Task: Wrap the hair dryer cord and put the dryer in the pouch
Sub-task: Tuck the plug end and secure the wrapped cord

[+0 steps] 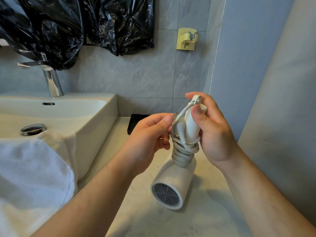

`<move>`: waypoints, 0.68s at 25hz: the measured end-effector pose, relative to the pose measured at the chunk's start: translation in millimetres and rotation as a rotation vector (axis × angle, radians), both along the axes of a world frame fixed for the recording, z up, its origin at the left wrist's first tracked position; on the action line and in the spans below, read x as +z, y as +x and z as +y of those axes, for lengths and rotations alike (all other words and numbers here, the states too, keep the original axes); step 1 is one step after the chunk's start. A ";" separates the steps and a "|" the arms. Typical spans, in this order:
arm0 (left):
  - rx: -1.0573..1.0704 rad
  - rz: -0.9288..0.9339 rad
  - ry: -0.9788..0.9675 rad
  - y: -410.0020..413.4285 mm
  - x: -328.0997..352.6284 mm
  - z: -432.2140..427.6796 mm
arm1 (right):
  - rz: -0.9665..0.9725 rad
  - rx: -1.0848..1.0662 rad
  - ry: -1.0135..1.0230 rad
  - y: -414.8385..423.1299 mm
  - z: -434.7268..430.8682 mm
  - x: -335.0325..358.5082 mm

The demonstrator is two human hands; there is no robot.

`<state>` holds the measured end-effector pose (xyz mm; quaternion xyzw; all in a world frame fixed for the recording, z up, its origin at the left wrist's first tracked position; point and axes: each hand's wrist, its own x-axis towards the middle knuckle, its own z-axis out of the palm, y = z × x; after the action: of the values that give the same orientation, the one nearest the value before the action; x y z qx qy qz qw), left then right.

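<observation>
A white hair dryer (172,183) hangs upside down above the marble counter, its mesh intake facing me. My right hand (213,130) grips the end of its handle, thumb pressed on it. The white cord (185,151) is coiled in several turns around the handle near the body. My left hand (150,135) pinches the plug end of the cord against the coils. I see no pouch that I can tell as such.
A white basin (95,120) with a chrome tap (51,81) stands at left, with a white towel (30,171) draped over its front. A black tray (135,122) lies at the back of the counter (196,219). Black plastic bags (71,26) hang on the tiled wall, beside a yellow holder (186,39).
</observation>
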<state>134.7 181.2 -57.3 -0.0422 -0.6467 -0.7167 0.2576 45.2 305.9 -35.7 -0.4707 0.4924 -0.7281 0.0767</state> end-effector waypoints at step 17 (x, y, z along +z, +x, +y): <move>-0.079 -0.027 0.254 -2.6 -2.6 -4.1 | 0.109 0.337 0.291 -24.7 13.1 -3.9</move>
<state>132.1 177.1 -59.9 -0.0254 -0.5521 -0.8028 0.2237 20.5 319.0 -39.6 -0.5688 0.5100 -0.6000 0.2374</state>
